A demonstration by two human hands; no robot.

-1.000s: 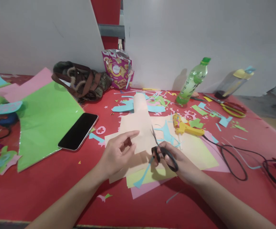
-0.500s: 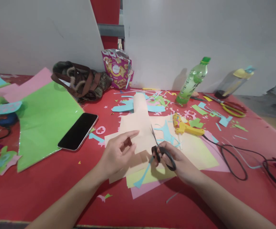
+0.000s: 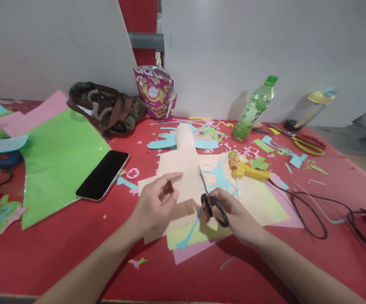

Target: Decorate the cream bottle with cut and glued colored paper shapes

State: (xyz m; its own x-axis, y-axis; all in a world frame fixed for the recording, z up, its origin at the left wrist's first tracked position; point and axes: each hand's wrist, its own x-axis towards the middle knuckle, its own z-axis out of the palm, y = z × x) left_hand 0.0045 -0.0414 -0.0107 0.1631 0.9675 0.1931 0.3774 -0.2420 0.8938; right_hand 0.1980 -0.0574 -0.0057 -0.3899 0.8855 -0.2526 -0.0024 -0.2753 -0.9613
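Black-handled scissors (image 3: 215,208) are gripped in my right hand (image 3: 233,215), fingers in the loops and the narrow blades pointing up and away. Over the left part of a cream paper sheet (image 3: 183,169) is my left hand (image 3: 156,200); thumb and forefinger are apart, with nothing visible between them. The sheet's far end curls up into a roll (image 3: 185,136). Below my right hand lies a light blue paper strip (image 3: 187,236). Yellow paper (image 3: 176,240) and pink paper (image 3: 186,254) show beneath the cream one.
To the right lies a yellow glue gun (image 3: 249,171) with a black cord (image 3: 306,228). Farther back are a green bottle (image 3: 255,109), larger scissors (image 3: 306,143) and paper scraps (image 3: 213,131). On the left are a phone (image 3: 103,175), green sheets (image 3: 63,164), a camouflage bag (image 3: 119,112) and a snack bag (image 3: 155,93).
The scissors' handle loops have come slightly closer together in my right hand. My left hand stays almost where it was, and the papers have not visibly moved.
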